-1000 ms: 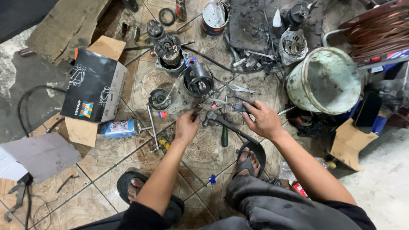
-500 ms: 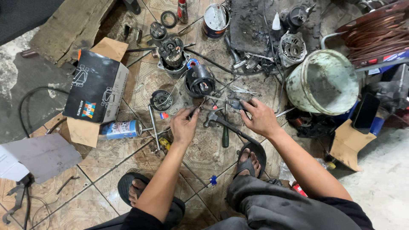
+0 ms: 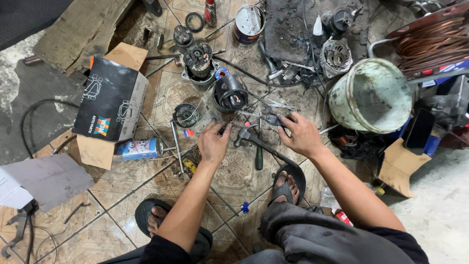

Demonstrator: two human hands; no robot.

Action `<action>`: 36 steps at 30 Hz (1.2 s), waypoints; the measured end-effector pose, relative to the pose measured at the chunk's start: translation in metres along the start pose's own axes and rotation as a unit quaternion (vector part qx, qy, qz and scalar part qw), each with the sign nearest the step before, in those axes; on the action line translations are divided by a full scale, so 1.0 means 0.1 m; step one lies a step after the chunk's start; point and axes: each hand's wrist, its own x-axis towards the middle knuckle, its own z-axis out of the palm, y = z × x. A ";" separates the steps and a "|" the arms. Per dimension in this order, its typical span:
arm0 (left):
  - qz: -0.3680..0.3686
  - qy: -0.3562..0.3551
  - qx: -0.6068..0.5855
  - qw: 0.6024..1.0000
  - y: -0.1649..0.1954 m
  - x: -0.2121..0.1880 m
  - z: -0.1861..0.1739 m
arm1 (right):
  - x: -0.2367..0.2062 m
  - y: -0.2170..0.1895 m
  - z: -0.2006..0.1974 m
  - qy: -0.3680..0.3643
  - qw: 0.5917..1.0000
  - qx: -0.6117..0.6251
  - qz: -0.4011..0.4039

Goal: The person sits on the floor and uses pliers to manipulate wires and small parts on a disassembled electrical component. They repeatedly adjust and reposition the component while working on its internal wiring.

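The left hand [image 3: 213,143] is closed around a thin dark tool, perhaps a screwdriver, pinched between thumb and fingers with its tip angled up toward a black cylindrical motor housing [image 3: 230,93] just beyond it on the tiled floor. The right hand [image 3: 301,135] rests palm down with its fingers spread over a small dark metal part [image 3: 271,118]; whether it actually grips the part cannot be told. Between the two hands lies a hammer [image 3: 254,139], its head near the left hand and its handle running toward the person's right foot, and beside it a green-handled screwdriver [image 3: 259,157] pointing away from the body, both within easy reach.

The person squats with both feet in sandals, so the work sits low and close. A motor core [image 3: 198,58] stands upright on its base farther off, toward the top of the floor area, likely set aside to keep its windings clean. A round end cap [image 3: 185,115] lies flat left of the housing. A black cardboard box [image 3: 111,100] and a spray can [image 3: 139,148] lie on the left; a pale bucket [image 3: 372,95] stands on the right.
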 end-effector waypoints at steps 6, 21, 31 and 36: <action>0.002 0.005 0.012 1.000 -0.02 0.03 0.04 | 0.03 0.01 -0.04 -0.003 1.000 -0.013 -0.005; -0.017 -0.013 0.036 0.999 0.05 0.08 0.01 | 0.10 0.03 -0.09 0.004 0.999 -0.017 -0.035; -0.015 -0.008 0.045 0.999 0.06 0.07 0.01 | 0.11 0.13 -0.07 0.008 0.997 -0.031 -0.067; -0.011 -0.001 0.045 0.999 0.07 0.09 0.01 | 0.17 0.17 -0.08 0.007 0.996 -0.044 -0.079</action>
